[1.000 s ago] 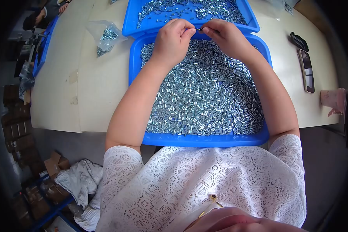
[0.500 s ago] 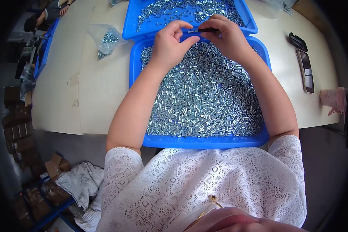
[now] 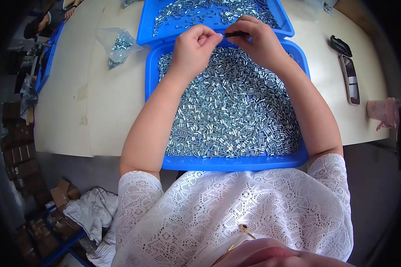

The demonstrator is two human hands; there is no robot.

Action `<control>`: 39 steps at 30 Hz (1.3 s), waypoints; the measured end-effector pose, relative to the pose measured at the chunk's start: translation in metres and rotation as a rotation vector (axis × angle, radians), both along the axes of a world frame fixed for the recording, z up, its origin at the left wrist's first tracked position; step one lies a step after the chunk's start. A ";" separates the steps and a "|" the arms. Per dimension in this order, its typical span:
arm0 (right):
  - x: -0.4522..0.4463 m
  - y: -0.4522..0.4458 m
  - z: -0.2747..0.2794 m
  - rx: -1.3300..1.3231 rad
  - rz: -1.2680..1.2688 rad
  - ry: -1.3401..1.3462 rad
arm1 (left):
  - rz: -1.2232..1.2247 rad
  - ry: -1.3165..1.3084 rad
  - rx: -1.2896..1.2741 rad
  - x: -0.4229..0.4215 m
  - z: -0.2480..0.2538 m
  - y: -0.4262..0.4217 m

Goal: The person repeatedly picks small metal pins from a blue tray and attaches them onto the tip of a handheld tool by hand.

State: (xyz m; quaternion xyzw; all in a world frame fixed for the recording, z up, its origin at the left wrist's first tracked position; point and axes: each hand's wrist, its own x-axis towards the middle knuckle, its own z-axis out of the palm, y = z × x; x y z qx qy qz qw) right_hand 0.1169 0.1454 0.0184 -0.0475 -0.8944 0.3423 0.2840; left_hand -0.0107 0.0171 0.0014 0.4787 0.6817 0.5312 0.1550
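Note:
My right hand point(image 3: 259, 43) grips a thin black tool point(image 3: 236, 34) above the far edge of the near blue tray point(image 3: 236, 163). The tool points left, and its tip meets the fingertips of my left hand point(image 3: 192, 50). The left thumb and forefinger are pinched together; whatever lies between them is too small and hidden to name. Beneath both hands, many small shiny metal cylinders point(image 3: 236, 107) fill the near tray. Behind it, the far blue tray point(image 3: 147, 26) holds more scattered cylinders.
On the left lies a clear plastic bag point(image 3: 118, 46) of metal pieces. A phone point(image 3: 350, 80), a black case point(image 3: 341, 46) and a pink cup point(image 3: 383, 111) are on the right. Another person's hand point(image 3: 70, 12) shows at the upper left, near a blue tray point(image 3: 49, 58).
Half a second ago my left thumb and forefinger were apart; now they are pinched at the tool's tip. More of the black tool shows than one second ago. The view has shifted slightly.

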 end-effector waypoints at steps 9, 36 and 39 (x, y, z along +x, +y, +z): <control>0.001 -0.001 -0.001 -0.030 -0.012 -0.016 | 0.025 0.088 -0.008 0.001 0.001 -0.001; -0.001 0.011 -0.009 -0.640 -0.003 0.194 | -0.034 -0.303 0.027 -0.002 0.005 -0.001; -0.003 0.014 -0.013 -0.678 0.056 0.189 | 0.000 -0.287 0.063 -0.001 0.005 -0.001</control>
